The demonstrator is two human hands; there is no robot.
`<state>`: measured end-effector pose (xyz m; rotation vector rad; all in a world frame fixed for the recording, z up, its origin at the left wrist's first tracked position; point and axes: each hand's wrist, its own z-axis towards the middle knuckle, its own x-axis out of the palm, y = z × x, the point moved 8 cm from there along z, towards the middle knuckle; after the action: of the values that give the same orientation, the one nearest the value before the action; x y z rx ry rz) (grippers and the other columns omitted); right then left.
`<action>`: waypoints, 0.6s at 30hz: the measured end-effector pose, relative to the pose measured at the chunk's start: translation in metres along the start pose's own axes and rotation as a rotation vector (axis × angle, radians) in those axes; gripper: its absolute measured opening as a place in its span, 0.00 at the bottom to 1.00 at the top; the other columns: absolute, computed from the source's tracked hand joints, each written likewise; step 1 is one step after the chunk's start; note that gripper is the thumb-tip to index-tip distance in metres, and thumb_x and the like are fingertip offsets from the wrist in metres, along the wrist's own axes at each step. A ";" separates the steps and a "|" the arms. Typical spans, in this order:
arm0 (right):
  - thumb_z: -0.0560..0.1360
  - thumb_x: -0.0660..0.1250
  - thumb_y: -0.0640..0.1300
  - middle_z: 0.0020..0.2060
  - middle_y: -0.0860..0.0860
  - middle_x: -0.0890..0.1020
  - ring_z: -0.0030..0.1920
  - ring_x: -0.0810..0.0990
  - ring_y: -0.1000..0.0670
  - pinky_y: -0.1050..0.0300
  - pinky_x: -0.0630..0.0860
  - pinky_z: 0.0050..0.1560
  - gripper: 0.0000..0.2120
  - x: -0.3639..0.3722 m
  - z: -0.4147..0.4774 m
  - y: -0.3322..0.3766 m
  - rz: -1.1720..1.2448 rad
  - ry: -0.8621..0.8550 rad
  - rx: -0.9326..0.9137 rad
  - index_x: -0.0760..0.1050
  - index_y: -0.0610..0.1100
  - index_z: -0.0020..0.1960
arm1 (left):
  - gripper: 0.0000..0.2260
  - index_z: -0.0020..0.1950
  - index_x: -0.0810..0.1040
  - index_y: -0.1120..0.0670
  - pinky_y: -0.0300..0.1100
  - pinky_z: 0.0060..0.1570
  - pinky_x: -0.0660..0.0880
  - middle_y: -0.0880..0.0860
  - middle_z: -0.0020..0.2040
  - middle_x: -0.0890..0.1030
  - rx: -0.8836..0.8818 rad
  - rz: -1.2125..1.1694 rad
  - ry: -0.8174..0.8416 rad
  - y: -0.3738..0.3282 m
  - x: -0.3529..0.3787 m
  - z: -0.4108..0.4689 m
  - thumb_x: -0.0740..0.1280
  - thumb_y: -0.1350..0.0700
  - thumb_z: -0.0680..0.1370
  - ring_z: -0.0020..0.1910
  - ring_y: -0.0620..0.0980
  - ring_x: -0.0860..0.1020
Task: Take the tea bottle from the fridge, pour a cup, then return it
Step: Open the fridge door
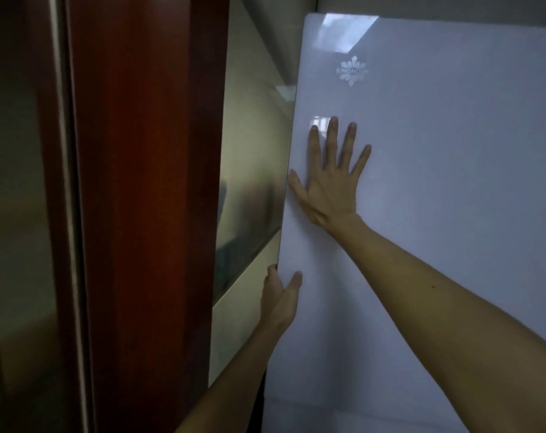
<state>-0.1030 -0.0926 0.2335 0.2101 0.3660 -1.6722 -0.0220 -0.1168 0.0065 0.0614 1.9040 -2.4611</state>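
Fridge door (437, 214): white, glossy, fills the right half of the view, pale logo (352, 71) near its top. My right grip (331, 179) is released: palm flat on the door face near its left edge, fingers straight and spread. My left grip (279, 295), lower down, grasps the door's left edge, thumb on the front, fingers curled round behind. Left of the door: frosted glass panel (249, 182), then a red-brown wooden post (146, 182).

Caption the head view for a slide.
Right hand pressed flat on the white fridge door, left hand gripping its left edge.
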 end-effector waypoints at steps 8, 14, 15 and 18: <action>0.75 0.50 0.70 0.78 0.38 0.49 0.77 0.45 0.32 0.28 0.41 0.72 0.44 -0.056 -0.019 0.009 0.016 -0.030 0.029 0.47 0.43 0.80 | 0.25 0.69 0.66 0.53 0.50 0.59 0.76 0.52 0.63 0.74 0.096 0.210 -0.184 -0.005 -0.015 -0.064 0.61 0.41 0.78 0.60 0.51 0.75; 0.74 0.52 0.70 0.78 0.37 0.48 0.77 0.43 0.33 0.28 0.42 0.72 0.45 -0.098 -0.036 0.008 0.061 -0.039 0.015 0.47 0.42 0.80 | 0.28 0.72 0.63 0.53 0.52 0.61 0.74 0.53 0.66 0.71 0.128 0.342 -0.268 -0.010 -0.015 -0.106 0.58 0.37 0.78 0.64 0.52 0.71; 0.74 0.52 0.70 0.78 0.37 0.47 0.77 0.43 0.33 0.28 0.42 0.72 0.46 -0.103 -0.038 0.007 0.062 -0.032 0.012 0.46 0.41 0.80 | 0.28 0.71 0.64 0.53 0.52 0.61 0.74 0.53 0.66 0.71 0.140 0.352 -0.276 -0.011 -0.016 -0.112 0.57 0.37 0.78 0.63 0.52 0.71; 0.74 0.51 0.71 0.78 0.37 0.45 0.77 0.41 0.33 0.28 0.42 0.72 0.47 -0.117 -0.044 0.004 0.063 -0.007 0.006 0.45 0.41 0.80 | 0.29 0.69 0.65 0.55 0.52 0.60 0.74 0.54 0.64 0.72 0.172 0.396 -0.296 -0.016 -0.017 -0.127 0.56 0.36 0.77 0.62 0.53 0.72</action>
<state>-0.0859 0.0308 0.2327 0.2174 0.3459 -1.6122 -0.0044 0.0103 -0.0091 0.0656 1.4038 -2.2134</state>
